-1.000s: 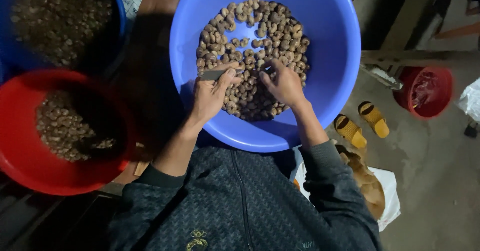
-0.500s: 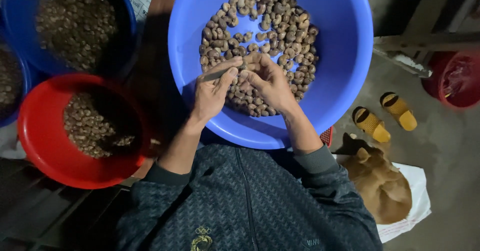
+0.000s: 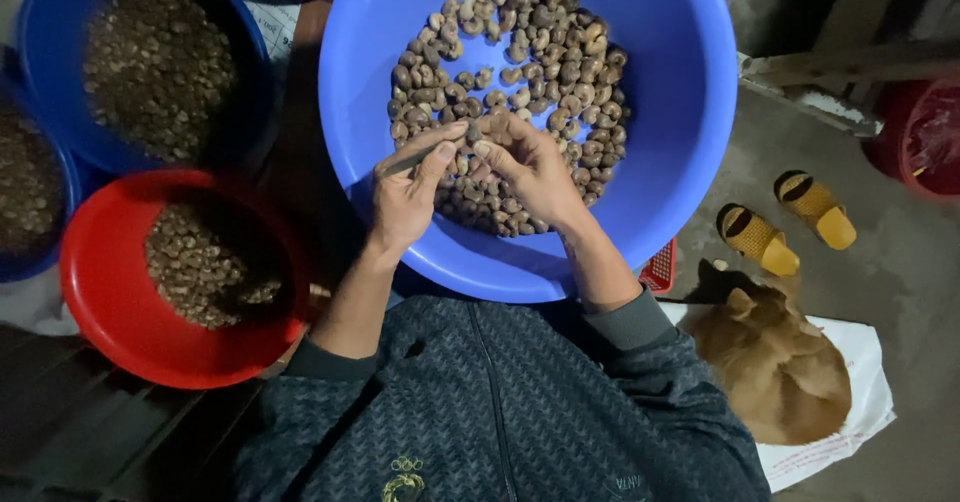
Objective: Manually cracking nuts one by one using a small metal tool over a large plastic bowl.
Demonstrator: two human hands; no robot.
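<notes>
A big blue basin [image 3: 680, 82] in front of me holds a heap of brown cashew nuts [image 3: 530, 62]. Both my hands meet above its near side. My left hand [image 3: 410, 197] grips a thin dark metal tool [image 3: 405, 162] whose tip points right toward the other hand. My right hand [image 3: 525, 167] pinches a single nut [image 3: 472, 134] between thumb and fingers, touching the tool's tip. My dark knitted sleeves and jacket fill the lower middle of the view.
A red basin [image 3: 110, 302] with a small pile of nuts sits at the lower left. Blue basins [image 3: 60, 32] of darker nuts stand behind it. On the right floor lie yellow slippers [image 3: 780, 222], a tan animal [image 3: 780, 362] on a white sack, and a red bucket [image 3: 920, 132].
My hands have come together: the right hand lifted a nut from the heap and brought it to the tool in my left hand. The view shifted a little to the left.
</notes>
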